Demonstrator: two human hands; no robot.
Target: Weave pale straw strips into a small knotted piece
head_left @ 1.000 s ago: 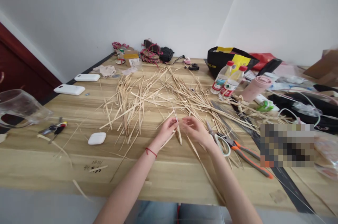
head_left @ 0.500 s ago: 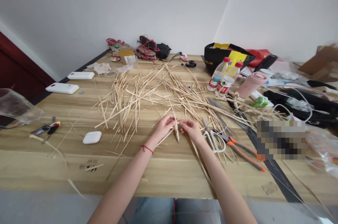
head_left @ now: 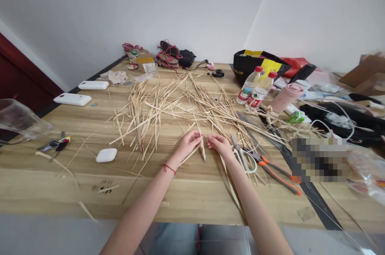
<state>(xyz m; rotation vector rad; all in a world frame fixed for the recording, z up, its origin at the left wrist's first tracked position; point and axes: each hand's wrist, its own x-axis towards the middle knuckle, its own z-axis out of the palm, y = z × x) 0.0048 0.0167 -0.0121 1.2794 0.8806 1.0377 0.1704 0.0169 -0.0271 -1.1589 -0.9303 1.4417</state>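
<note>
My left hand (head_left: 189, 144) and my right hand (head_left: 219, 144) meet over the wooden table (head_left: 186, 195), both pinching a small twisted straw piece (head_left: 203, 151) that hangs between them. A thin stem of it sticks up past my left fingers. A long straw strip (head_left: 230, 185) trails from under my right hand towards the table's near edge. My left wrist wears a red string. Behind the hands lies a wide pile of loose straw strips (head_left: 177, 106).
White-handled scissors (head_left: 243, 158) and orange-handled pliers (head_left: 278, 171) lie right of my right hand. A white earbud case (head_left: 106, 155) and small pliers (head_left: 55, 145) sit left. Two bottles (head_left: 255, 88), a pink cup (head_left: 285, 97), a black bag (head_left: 255, 64) and clutter fill the right side.
Both hands have drawn slightly closer together on the twisted straw piece; my right fingers have curled tighter. The view shifted a little.
</note>
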